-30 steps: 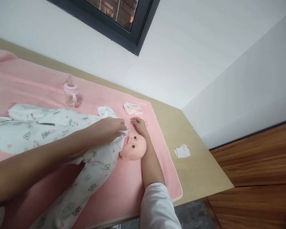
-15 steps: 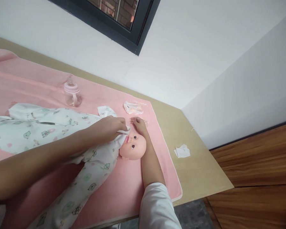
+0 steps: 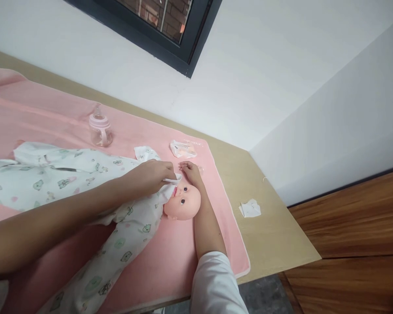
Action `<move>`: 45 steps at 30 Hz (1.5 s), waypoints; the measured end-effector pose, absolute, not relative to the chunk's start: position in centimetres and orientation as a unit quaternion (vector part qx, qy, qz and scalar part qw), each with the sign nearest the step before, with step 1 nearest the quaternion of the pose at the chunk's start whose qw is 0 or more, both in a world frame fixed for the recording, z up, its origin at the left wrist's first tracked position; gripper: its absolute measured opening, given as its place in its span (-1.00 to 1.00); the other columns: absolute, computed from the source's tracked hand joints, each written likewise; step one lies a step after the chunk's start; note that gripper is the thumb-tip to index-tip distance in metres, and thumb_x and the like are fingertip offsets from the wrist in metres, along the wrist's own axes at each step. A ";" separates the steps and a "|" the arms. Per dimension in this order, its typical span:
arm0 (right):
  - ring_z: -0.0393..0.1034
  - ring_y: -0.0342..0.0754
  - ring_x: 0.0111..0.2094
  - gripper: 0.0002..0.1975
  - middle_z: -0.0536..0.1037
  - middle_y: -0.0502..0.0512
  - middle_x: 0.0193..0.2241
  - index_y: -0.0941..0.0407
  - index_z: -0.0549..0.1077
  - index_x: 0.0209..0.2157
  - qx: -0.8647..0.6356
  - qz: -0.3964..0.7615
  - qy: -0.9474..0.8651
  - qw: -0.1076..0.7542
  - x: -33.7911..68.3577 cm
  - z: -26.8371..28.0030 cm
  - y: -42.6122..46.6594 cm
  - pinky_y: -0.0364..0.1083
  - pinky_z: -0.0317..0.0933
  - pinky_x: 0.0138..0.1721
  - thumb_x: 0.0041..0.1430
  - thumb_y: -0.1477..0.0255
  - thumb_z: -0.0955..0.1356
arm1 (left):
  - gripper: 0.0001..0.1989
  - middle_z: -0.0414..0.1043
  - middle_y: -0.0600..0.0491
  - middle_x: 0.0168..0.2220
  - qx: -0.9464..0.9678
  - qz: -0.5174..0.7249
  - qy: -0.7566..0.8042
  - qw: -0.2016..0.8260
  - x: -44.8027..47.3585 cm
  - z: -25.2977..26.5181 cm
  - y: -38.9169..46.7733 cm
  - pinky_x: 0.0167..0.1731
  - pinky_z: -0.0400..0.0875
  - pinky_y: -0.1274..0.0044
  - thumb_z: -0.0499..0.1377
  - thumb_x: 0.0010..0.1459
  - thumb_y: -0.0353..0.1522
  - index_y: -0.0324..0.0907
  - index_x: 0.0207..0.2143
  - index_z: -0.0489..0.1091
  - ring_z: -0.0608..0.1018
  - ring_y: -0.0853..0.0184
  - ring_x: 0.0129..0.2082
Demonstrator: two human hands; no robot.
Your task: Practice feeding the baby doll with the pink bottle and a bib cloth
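A baby doll [image 3: 185, 205] lies on its back on a pink mat [image 3: 170, 257], its head toward the right, dressed in a white printed garment [image 3: 72, 174]. My left hand [image 3: 153, 174] pinches the edge of some white fabric [image 3: 174, 178] close to the doll's mouth and chin. Whether that fabric is the garment's collar or a separate piece, I cannot tell. Past the top of the doll's head, my right hand [image 3: 190, 171] rests on the mat, fingers loosely apart and holding nothing. Its forearm runs alongside the head.
A baby bottle with a pink collar and handle [image 3: 100, 131] stands behind the doll. Near my right hand lies a small soft packet [image 3: 183, 148]. A crumpled white tissue [image 3: 250, 208] is on the wooden tabletop [image 3: 275, 244], beside a wall with a dark window frame [image 3: 183, 61].
The white fabric edge in my left hand has shifted slightly toward the right. My right hand and the doll stay in place.
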State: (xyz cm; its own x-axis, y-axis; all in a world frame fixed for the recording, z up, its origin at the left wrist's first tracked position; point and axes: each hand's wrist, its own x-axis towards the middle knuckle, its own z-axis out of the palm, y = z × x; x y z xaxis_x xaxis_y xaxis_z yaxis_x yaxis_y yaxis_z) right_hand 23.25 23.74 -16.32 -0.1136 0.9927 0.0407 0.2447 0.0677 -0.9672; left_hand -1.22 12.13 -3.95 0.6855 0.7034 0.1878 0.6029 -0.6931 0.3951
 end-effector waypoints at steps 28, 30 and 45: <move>0.49 -0.13 -0.27 -0.86 0.60 0.07 -0.29 0.12 0.50 -0.29 -0.523 0.429 -0.609 0.413 23.2 -16.4 23.7 -0.05 0.34 -0.01 0.11 0.45 0.32 | -0.66 0.48 0.09 -0.30 0.906 0.181 0.315 0.217 -1.5 -3.6 11.5 -0.33 0.22 0.53 0.01 0.03 -0.62 -0.13 -0.38 0.52 0.49 0.36 -0.33; 0.49 -0.13 -0.26 -0.86 0.60 0.07 -0.28 0.13 0.51 -0.29 -0.523 0.426 -0.611 0.415 23.2 -16.4 23.7 -0.06 0.34 -0.02 0.12 0.46 0.31 | -0.57 0.48 0.11 -0.28 0.905 0.180 0.308 0.233 -1.5 -3.5 11.3 -0.31 0.22 0.55 0.00 -0.01 -0.66 -0.08 -0.34 0.56 0.49 0.39 -0.31; 0.48 -0.16 -0.28 -0.85 0.60 0.06 -0.28 0.13 0.51 -0.30 -0.527 0.421 -0.611 0.415 23.1 -16.4 23.7 -0.09 0.34 -0.04 0.13 0.50 0.29 | -0.75 0.39 0.05 -0.39 0.911 0.186 0.309 0.201 -1.1 -3.8 11.2 -0.39 0.15 0.52 0.00 -0.03 -0.60 -0.19 -0.53 0.41 0.40 0.37 -0.42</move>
State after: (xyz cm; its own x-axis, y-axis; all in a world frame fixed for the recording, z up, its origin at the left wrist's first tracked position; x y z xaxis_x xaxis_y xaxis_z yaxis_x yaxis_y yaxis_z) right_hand 23.15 23.70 -16.45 -0.0999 0.9930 0.0633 0.2943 0.0903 -0.9514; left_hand -1.11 11.19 -3.78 0.7398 0.6378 0.2141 0.4887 -0.7282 0.4806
